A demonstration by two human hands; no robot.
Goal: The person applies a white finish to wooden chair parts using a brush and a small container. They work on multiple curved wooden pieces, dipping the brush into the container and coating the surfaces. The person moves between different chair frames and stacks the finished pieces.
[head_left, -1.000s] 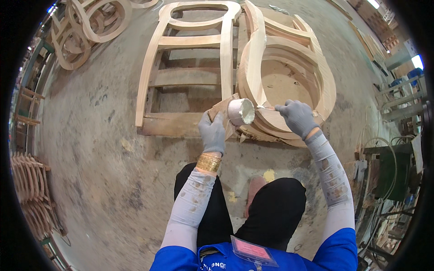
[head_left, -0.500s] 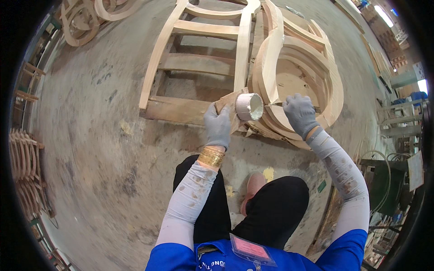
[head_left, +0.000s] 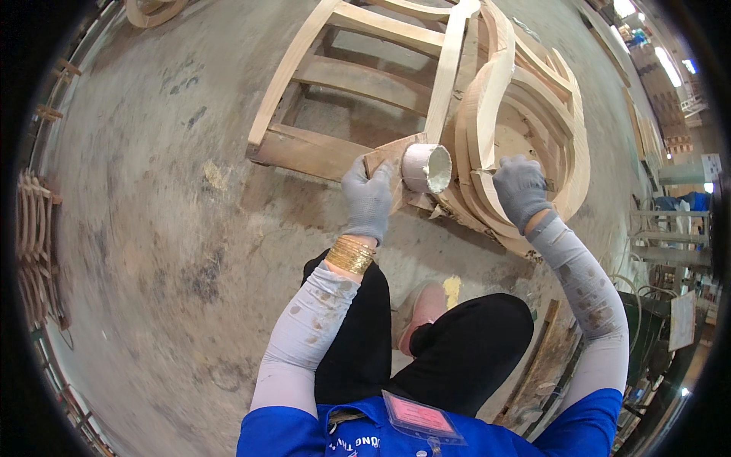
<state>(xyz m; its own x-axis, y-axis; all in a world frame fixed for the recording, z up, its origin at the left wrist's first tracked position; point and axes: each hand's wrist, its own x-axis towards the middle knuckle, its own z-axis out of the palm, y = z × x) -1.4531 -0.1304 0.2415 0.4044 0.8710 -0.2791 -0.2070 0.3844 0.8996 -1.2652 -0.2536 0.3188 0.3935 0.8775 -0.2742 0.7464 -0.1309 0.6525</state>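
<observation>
bare wood chair frame (head_left: 487, 114) on the concrete floor (head_left: 167, 251), being filled by gloved hands.

the left hand (head_left: 368, 199) grips a small board (head_left: 388, 164) carrying a white tub of filler (head_left: 425, 167); the right hand (head_left: 520, 187) is closed on a thin tool (head_left: 484, 172) against the curved rail. the tub sits tilted, so it could slide off if the board tips further.

furniture workshop, bare wooden chair frames (head_left: 426, 91), dusty concrete floor (head_left: 167, 228)
</observation>
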